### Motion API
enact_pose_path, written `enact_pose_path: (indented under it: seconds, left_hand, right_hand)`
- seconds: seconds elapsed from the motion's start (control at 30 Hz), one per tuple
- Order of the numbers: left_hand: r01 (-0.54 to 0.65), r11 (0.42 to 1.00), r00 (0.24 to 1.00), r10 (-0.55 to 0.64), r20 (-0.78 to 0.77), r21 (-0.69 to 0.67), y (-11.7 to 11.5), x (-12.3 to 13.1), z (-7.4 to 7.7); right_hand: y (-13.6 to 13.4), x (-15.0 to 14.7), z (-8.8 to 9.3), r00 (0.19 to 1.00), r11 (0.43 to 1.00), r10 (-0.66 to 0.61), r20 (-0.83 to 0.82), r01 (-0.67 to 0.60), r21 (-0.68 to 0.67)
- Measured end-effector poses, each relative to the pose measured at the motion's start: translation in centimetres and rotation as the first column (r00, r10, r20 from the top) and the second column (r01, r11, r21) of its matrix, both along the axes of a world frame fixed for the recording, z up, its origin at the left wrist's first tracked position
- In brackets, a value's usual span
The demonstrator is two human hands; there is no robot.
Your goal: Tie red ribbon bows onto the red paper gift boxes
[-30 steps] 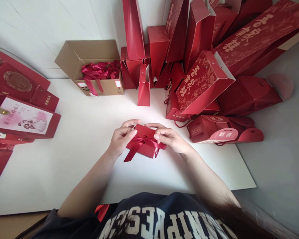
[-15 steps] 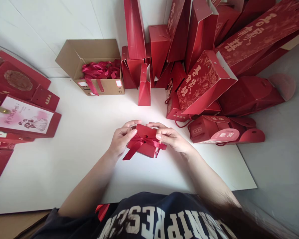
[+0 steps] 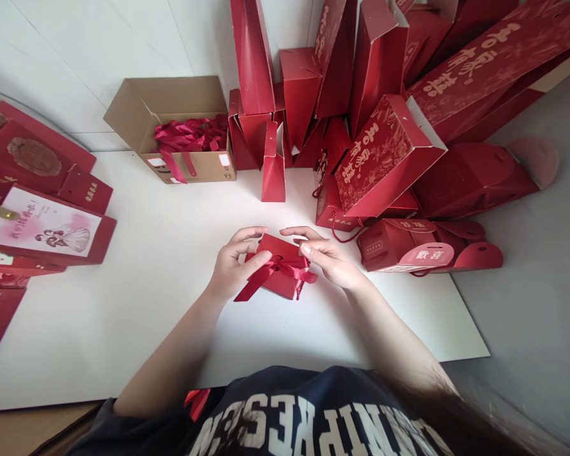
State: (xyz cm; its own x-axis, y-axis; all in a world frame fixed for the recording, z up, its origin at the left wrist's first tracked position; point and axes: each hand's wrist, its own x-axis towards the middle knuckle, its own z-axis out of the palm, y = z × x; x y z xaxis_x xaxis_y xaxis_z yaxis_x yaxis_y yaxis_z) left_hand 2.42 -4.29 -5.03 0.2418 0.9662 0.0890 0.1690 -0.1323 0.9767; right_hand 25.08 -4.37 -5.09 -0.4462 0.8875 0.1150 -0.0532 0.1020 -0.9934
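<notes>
A small red gift box (image 3: 285,249) with a red ribbon bow (image 3: 278,271) tied round it is between my two hands, over the front middle of the table. My left hand (image 3: 232,263) is around the box's left side, its thumb lying over the top near the ribbon and its fingers curved along the far side. On the right, my right hand (image 3: 330,259) has its thumb at the upper right corner and its fingers bent beyond the edge. A twisted red cord hangs at the box's lower right. The fingertips behind the box are partly hidden.
On the white table (image 3: 142,304), a cardboard carton (image 3: 194,168) of red ribbons (image 3: 190,134) stands at the back. Several red bags and boxes (image 3: 389,152) crowd the back right. More red boxes with a printed card (image 3: 61,225) are at the left.
My left thumb has slid right across the box top, and the fingers of both hands are spread a little wider. The box has stayed in nearly the same place.
</notes>
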Motion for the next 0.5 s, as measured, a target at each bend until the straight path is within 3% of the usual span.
enact_pose_path:
  seconds: [0.17, 0.5]
  left_hand:
    - [-0.036, 0.999, 0.968, 0.03, -0.248, -0.02, -0.4, 0.2, 1.1]
    - [0.047, 0.997, 0.956, -0.062, -0.287, -0.057, -0.4, 0.1, 1.6]
  right_hand:
    - [0.0, -0.6, -0.1, 1.0, 1.0, -0.013, 0.018, 0.013, 0.005]
    - [1.6, -2.1, 0.8, 0.994, 0.995, -0.087, 0.065, 0.09, -0.044]
